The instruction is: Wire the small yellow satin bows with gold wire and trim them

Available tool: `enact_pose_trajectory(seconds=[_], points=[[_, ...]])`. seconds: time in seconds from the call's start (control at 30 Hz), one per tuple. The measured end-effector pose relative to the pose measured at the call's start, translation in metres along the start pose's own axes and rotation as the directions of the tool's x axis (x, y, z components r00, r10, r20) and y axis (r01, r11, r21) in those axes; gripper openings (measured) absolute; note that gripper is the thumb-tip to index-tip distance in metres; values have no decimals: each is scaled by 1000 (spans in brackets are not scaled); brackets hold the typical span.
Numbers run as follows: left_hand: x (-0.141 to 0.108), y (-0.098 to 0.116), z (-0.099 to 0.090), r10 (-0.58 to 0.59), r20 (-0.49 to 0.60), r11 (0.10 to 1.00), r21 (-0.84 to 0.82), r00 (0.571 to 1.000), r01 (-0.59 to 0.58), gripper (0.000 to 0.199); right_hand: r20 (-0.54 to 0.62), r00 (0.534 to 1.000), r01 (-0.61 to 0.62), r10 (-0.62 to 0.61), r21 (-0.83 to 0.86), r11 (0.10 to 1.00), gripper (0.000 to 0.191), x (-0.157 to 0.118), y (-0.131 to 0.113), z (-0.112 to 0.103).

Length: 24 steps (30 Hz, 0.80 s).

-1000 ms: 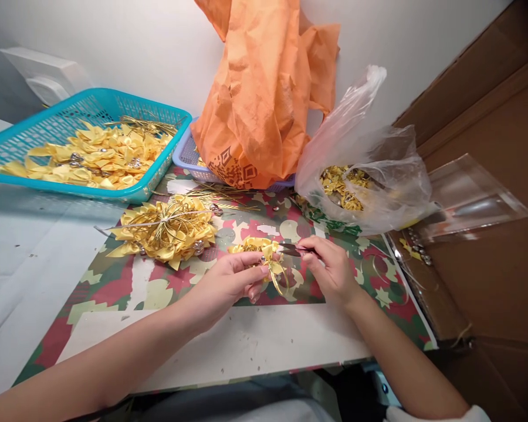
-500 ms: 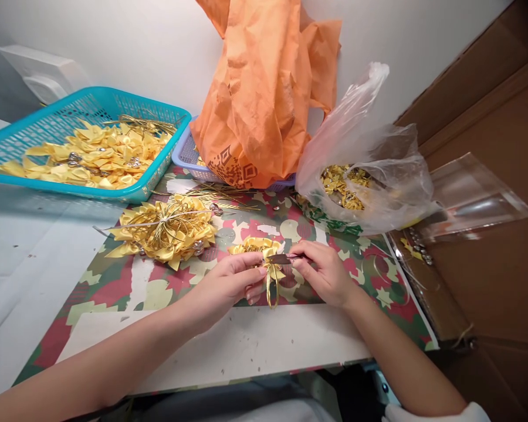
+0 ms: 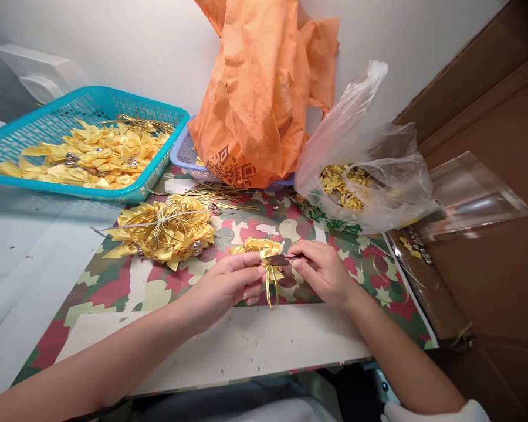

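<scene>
My left hand (image 3: 242, 278) pinches a yellow ribbon flower ornament (image 3: 251, 244) near the middle of the table. A gold cord loop (image 3: 271, 292) hangs from the ornament toward me. My right hand (image 3: 323, 269) is closed around a small dark-bladed tool (image 3: 276, 259), whose blade points left and meets the ornament beside my left fingertips. Whether it is scissors, snips or tweezers I cannot tell. To the left lies a pile of yellow ribbon flowers (image 3: 127, 233) with a bundle of gold cords (image 3: 163, 221) on top.
A teal basket (image 3: 156, 176) of yellow ribbon flowers stands at the back left. Behind my hands, an orange bag (image 3: 259, 99) rests on a purple basket (image 3: 182, 153). A clear plastic bag (image 3: 396, 199) with gold pieces sits at the right, near a cardboard box (image 3: 493, 234).
Almost nothing differs. The whole view has shifted very slightly, and both hands keep their hold on the ornament and the tool.
</scene>
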<state>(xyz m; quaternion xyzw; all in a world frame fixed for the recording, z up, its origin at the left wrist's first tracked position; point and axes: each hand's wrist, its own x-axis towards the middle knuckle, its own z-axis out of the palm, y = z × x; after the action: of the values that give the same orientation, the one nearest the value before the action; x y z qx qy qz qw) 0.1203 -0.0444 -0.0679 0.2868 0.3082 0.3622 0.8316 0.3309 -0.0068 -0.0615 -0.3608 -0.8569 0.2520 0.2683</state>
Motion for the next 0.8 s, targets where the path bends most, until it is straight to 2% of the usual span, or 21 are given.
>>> enact_pose_trajectory(seconds=[0.17,0.37,0.53,0.67,0.77,0.8], points=[[0,0,-1,-17,-12,1000,-10,1000,17,25,0,1000,-11,11,5,1000,21,3,-2,1],[-1,0,-2,-25,-47,1000,-13,999,25,20,-24,995,-100,101,55,994,24,0,0,3],[-1,1,-2,12,-52,1000,1,999,-12,15,-108,971,-179,215,274,945,33,-7,3,6],[0,-1,-2,25,-40,998,65,999,-23,16,-136,977,-98,163,389,916,19,-1,-11,17],[0,-2,-3,16,-41,992,129,999,-11,20,-210,974,7,82,390,921,5,8,-20,22],[0,-2,-3,15,-53,991,137,999,-8,23,-246,965,12,89,383,924,7,11,-22,22]])
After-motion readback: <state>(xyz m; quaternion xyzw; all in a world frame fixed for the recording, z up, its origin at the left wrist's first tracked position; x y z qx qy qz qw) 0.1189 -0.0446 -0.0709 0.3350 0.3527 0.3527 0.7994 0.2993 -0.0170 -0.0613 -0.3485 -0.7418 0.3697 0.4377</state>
